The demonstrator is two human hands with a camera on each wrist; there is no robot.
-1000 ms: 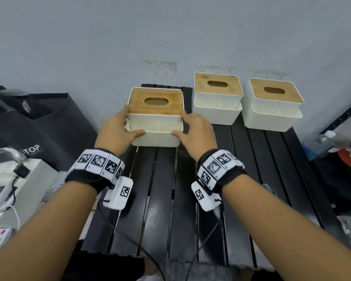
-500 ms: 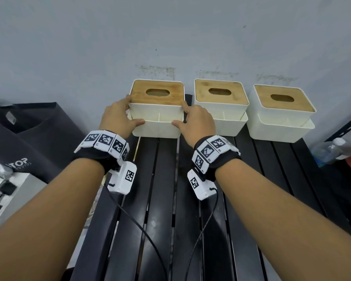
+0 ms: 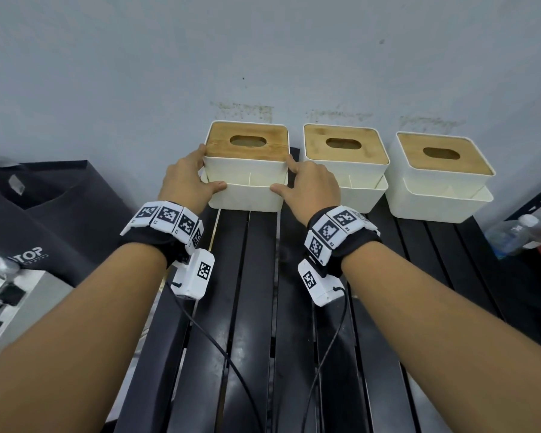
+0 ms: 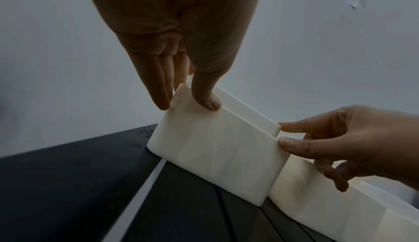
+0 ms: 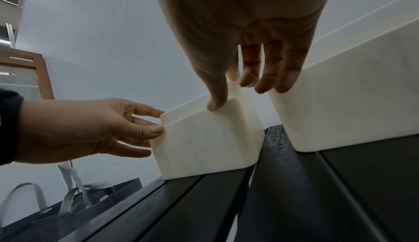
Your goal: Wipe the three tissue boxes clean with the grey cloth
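3 boxes stand in a row at the far edge of a black slatted table [image 3: 263, 307], against a pale grey wall [image 3: 263, 57]. Each is smooth white plastic with rounded corners, stepped so the lower part flares wider, and carries a flat bamboo lid with an oval slot.

The left hand [image 3: 186, 182] and right hand [image 3: 310, 187] grip the left box [image 3: 247, 189] from its 2 sides, thumbs pressed on the near face, fingers wrapped round the side walls. In both wrist views the box rests flat on the slats.

The middle box [image 3: 347, 179] sits just right of it, close to the right hand's fingers; the right box [image 3: 434, 189] stands apart, further right.

The grey cloth is not visible.

A black fabric bag [image 3: 53, 214] with grey handles lies to the left; a clear plastic bottle [image 3: 512, 235] lies at the right edge.
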